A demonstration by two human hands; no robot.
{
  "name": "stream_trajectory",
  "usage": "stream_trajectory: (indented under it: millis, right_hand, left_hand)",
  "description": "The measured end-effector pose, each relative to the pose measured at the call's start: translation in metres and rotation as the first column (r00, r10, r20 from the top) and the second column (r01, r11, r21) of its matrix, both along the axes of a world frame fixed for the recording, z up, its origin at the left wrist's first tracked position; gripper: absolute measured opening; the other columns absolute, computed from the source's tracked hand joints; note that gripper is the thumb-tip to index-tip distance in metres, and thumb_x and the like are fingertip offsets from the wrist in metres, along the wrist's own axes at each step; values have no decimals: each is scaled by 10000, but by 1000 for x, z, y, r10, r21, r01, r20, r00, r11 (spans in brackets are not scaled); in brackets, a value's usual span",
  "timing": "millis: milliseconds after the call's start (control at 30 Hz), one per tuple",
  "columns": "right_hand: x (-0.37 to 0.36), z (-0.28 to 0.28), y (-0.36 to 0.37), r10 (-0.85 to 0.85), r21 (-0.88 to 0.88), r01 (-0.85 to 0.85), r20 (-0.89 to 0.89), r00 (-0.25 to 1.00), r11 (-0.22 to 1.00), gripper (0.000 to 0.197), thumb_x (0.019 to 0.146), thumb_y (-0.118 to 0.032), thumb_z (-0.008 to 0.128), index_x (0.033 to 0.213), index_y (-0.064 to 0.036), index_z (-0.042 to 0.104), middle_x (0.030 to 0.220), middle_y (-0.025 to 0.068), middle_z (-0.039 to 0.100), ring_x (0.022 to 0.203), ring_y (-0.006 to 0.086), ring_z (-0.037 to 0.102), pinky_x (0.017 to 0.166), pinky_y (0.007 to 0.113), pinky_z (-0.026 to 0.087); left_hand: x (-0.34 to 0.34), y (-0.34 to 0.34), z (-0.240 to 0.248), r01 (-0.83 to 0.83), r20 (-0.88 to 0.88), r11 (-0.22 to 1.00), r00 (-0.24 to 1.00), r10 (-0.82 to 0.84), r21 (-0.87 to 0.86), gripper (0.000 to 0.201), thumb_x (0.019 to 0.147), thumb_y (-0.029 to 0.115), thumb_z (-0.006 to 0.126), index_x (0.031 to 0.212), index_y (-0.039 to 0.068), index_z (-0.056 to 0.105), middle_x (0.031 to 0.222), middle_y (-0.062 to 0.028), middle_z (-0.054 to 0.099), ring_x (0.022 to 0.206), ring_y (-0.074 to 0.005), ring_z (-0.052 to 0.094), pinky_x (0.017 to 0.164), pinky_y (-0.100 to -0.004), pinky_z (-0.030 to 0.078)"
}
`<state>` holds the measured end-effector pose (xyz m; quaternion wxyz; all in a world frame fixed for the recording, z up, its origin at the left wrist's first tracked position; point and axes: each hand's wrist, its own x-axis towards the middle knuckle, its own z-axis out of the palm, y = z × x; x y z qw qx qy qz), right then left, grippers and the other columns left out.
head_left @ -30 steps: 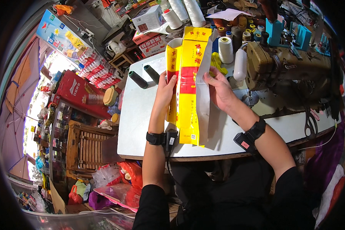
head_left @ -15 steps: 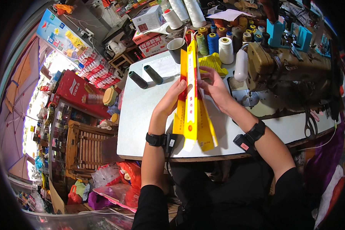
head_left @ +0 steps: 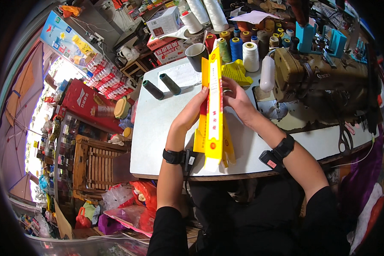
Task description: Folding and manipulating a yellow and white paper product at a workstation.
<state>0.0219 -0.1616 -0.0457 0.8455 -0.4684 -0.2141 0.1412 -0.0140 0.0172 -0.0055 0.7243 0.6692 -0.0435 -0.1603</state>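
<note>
A long yellow and red cardboard box is held upright on edge between my two hands, above the white tabletop. Its flaps stick out at the lower end, and its narrow side faces me. My left hand grips the left panel, thumb on the near face and fingers hidden behind it. My right hand presses the right side with bent fingers, their tips partly hidden by the carton. Just beyond lies a crumpled yellow packet. Two dark green thread spools stand to the left.
A brown sewing machine occupies the right of the white table, with black scissors by its edge. A grey cup and several thread cones line the back. A wooden chair stands at left.
The box has turned a little, so its narrow side looks broader and its right lower panel shows less. My right hand has shifted slightly with it; my left hand keeps its grip.
</note>
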Motion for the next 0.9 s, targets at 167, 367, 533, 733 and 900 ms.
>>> stream_trajectory:
  millis: [167, 367, 533, 733, 900]
  right_hand:
    - [-2, 6, -4, -97, 105, 103, -55, 994, 989, 597, 843, -53, 541, 1405, -47, 337, 1242, 110, 498, 1110, 196, 519, 912, 278, 448]
    - [-5, 18, -10, -211, -90, 214, 37, 977, 973, 708, 762, 6, 542, 1419, -21, 280, 1293, 167, 492, 1201, 220, 497, 988, 308, 421]
    - [-5, 14, -4, -246, 0, 246, -46, 968, 969, 696, 824, 16, 644, 1414, -33, 278, 1298, 146, 506, 1196, 213, 530, 1009, 322, 440]
    - [-3, 12, -4, -299, -29, 299, 15, 954, 954, 704, 812, 27, 687, 1393, -36, 296, 1308, 144, 498, 1187, 213, 543, 1000, 335, 460]
    - [-6, 18, -6, -289, -100, 292, 42, 956, 951, 706, 821, -13, 669, 1412, -34, 284, 1298, 154, 501, 1174, 220, 550, 990, 332, 465]
  left_hand:
    - [4, 0, -4, -146, 37, 982, 989, 143, 123, 503, 1034, 363, 469, 1366, -14, 453, 1189, -102, 625, 1037, -126, 612, 923, -276, 494]
    - [5, -4, -4, -253, 271, 965, 936, 226, 68, 582, 1019, 125, 490, 1545, 115, 242, 1233, -138, 584, 990, -139, 620, 787, -253, 527]
    - [8, 3, 1, -313, 258, 944, 925, 279, 102, 555, 1032, 136, 454, 1546, 139, 244, 1220, -141, 593, 983, -144, 632, 806, -258, 531]
    - [8, 7, -3, -174, 200, 984, 964, 177, -32, 808, 947, 449, 595, 1565, 133, 180, 1333, -167, 532, 1133, -194, 605, 892, -269, 512]
    - [11, 11, -5, -104, 237, 992, 968, 84, 72, 942, 881, 414, 665, 1571, 97, 108, 1339, -174, 508, 1091, -192, 612, 854, -253, 517]
